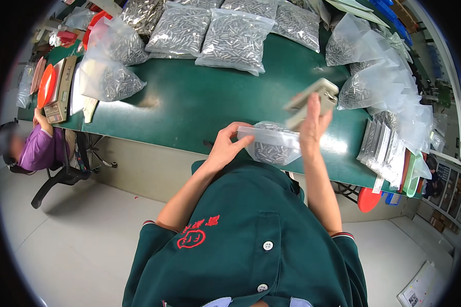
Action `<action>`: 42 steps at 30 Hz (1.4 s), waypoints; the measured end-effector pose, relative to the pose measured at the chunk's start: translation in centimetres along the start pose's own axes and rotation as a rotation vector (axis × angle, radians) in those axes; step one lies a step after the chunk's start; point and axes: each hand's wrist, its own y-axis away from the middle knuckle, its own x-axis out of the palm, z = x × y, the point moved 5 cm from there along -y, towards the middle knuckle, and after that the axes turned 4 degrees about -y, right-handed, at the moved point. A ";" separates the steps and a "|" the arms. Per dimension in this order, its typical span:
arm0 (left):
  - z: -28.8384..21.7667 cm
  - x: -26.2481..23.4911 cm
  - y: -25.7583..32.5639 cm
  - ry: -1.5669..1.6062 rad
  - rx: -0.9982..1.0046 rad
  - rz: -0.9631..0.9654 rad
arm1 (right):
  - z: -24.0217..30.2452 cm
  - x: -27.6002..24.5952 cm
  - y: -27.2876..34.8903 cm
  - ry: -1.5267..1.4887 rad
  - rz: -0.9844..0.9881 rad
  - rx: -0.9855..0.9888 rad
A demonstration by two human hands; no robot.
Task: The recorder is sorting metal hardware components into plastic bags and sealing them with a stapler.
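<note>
Closing a filled bag (271,146): left hand (225,148) pinching its top, right hand (312,125) gripping a blurred stapler (312,100). Next probably needs aligning stapler with bag's top.

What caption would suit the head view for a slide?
Left hand holds open a small clear bag of metal pins while right hand tips a beige scoop above it, over a green table.

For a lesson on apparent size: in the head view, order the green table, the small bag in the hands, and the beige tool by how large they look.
1. Green table
2. Small bag, held by left hand
3. Beige tool, in right hand; blurred, close to the bag's size, so unsure.
</note>
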 end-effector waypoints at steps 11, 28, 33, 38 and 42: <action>1.2 1.5 0.2 0.273 0.111 -0.088 | -10.4 -23.0 0.3 1.554 0.014 -0.066; -2.8 4.2 3.1 -0.405 0.287 -0.251 | -1.7 -11.8 5.0 0.401 0.537 -0.128; -5.9 5.6 2.5 -0.255 0.081 -0.255 | 0.7 -12.6 4.1 0.400 0.465 -0.002; -3.3 2.4 -8.4 -0.128 0.018 -0.544 | -6.5 -11.4 -6.8 0.367 0.200 0.281; 4.5 2.8 -8.6 -0.279 -0.340 -0.282 | -13.0 -10.4 -5.4 0.166 0.230 0.746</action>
